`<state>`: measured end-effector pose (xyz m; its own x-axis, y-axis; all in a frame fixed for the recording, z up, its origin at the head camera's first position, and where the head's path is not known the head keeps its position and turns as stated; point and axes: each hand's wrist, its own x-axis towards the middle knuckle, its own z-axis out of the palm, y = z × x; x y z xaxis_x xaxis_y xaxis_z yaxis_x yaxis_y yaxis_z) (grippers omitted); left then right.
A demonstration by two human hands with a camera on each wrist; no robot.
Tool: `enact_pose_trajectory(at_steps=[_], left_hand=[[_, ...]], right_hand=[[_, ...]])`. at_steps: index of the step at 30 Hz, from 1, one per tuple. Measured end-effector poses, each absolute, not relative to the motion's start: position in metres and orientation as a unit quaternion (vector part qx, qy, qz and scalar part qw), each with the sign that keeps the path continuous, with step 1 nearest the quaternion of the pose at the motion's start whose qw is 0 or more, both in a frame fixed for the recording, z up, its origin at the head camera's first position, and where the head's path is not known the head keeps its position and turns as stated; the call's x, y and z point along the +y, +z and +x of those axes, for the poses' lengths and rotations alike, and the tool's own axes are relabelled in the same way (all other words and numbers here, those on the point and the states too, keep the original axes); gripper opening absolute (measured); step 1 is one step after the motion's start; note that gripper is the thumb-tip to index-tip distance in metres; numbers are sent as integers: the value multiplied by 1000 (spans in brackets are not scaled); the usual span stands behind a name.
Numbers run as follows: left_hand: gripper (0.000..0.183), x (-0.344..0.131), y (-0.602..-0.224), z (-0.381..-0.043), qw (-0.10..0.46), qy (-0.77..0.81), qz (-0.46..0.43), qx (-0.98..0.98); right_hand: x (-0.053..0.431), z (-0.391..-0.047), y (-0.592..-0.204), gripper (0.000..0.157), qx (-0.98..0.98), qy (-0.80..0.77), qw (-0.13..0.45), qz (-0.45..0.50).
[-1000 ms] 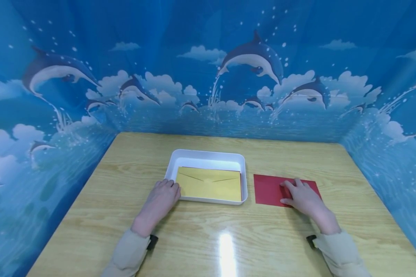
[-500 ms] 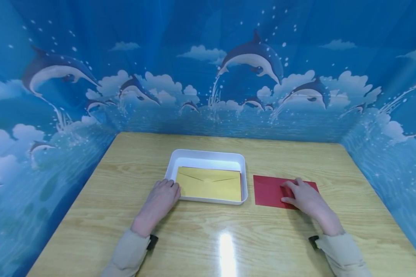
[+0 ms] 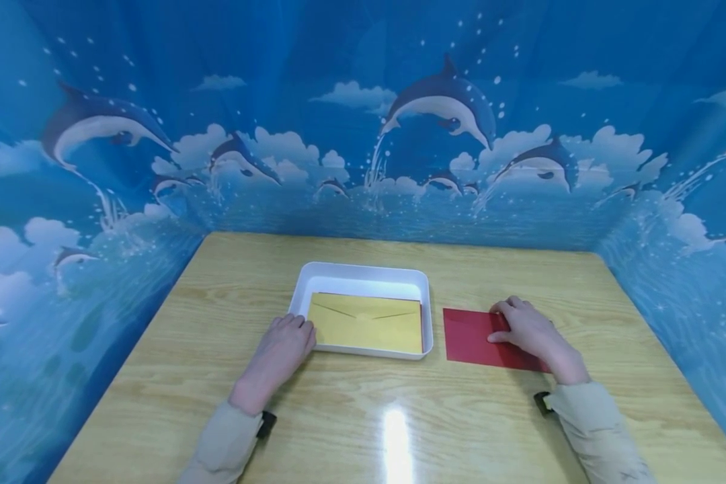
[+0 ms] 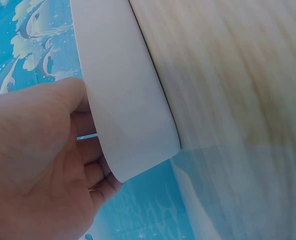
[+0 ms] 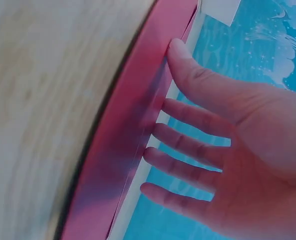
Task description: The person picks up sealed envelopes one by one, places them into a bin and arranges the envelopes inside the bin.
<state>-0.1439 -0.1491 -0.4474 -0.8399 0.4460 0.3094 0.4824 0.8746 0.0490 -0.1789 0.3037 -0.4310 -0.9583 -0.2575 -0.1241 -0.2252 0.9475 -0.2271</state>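
Note:
My left hand (image 3: pixel 284 343) holds the near left corner of a white tray (image 3: pixel 363 270), with its fingers curled over the rim. In the left wrist view they go behind the tray wall (image 4: pixel 120 95). Inside the tray lies a yellow envelope (image 3: pixel 363 329) with flap lines, and a thin red edge shows beneath it. To the right of the tray, a red envelope (image 3: pixel 468 339) lies flat on the table. My right hand (image 3: pixel 523 329) rests on its right half, covering part of it. In the right wrist view its fingers are spread and fairly straight, the thumb touching the red envelope (image 5: pixel 123 125).
The wooden table (image 3: pixel 339 417) has a bright light reflection (image 3: pixel 397 444) near its front. A blue dolphin-print curtain (image 3: pixel 339 134) encloses the back and both sides. Dark straps (image 3: pixel 266 423) sit on both wrists.
My right hand has shifted toward the far edge of the red envelope, uncovering its near right corner. The red envelope has slid and turned slightly. My left hand stays at the tray.

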Motion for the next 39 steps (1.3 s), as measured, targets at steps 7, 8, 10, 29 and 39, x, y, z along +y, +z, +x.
enact_pose_trajectory(at_steps=[7,8,10,29,39], left_hand=[[20,-148,-448,-144,156,-58,-244,-955],[20,-148,-448,-145,156,-58,-244,-955],[20,-148,-448,-145,156,-58,-242,-956],[23,-149,-447,-143,140,-55,-244,-958],[21,-149,-447,-143,136,-49,-244,-959]], right_hand=[[310,-182,-432,59,979,-133,102,-113],[311,-183,-432,60,978,-137,106,-113],[313,-183,-432,60,976,-151,108,-112],[314,-184,-437,14,974,-182,36,-130],[310,-187,-436,14,974,-194,-16,-117]])
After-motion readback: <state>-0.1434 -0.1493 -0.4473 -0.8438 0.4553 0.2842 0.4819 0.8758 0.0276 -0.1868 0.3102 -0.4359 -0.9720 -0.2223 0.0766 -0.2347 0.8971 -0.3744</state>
